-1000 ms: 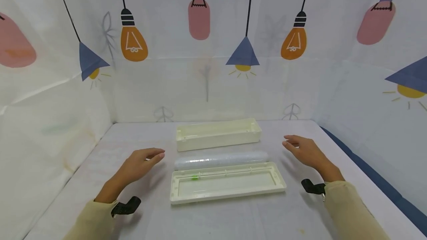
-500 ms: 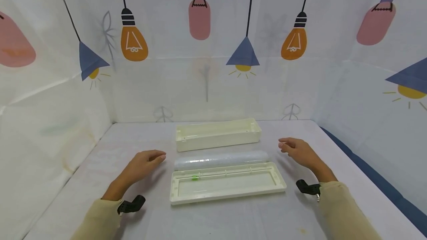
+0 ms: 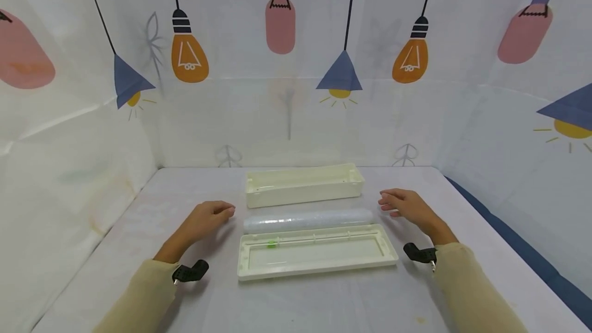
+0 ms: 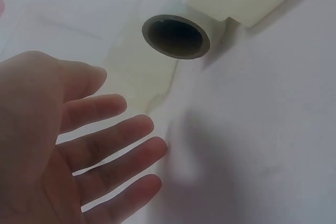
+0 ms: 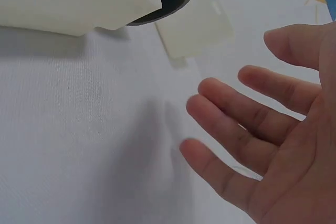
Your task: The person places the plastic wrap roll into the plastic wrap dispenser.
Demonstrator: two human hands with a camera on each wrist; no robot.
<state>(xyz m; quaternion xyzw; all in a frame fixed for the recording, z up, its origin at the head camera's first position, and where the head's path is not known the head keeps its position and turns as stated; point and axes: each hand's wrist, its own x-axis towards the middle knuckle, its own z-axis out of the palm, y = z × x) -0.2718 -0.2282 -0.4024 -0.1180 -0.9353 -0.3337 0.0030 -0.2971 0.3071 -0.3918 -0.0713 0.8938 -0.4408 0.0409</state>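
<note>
A roll of clear plastic wrap (image 3: pixel 309 220) lies across the table between two cream plastic parts. Its hollow cardboard core (image 4: pixel 176 36) shows at the end in the left wrist view. Behind it sits an open cream box (image 3: pixel 305 194); in front lies a shallow cream lid (image 3: pixel 319 266) with a small green piece (image 3: pixel 272 244) on its rail. My left hand (image 3: pixel 205 221) hovers off the roll's left end, fingers relaxed and holding nothing. Off the right end is my right hand (image 3: pixel 409 207), its fingers spread and loosely bent, also holding nothing.
The table (image 3: pixel 296 304) has a white cover. White sheeting printed with lamps (image 3: pixel 339 73) walls it in at the back and both sides. A blue strip (image 3: pixel 509 251) runs along the right edge. Black wrist cameras (image 3: pixel 190 271) sit at both sleeves.
Both hands have moved inward, closer to the ends of the roll, the right one more clearly. The box, roll and lid stay where they were; the head view has shifted slightly.
</note>
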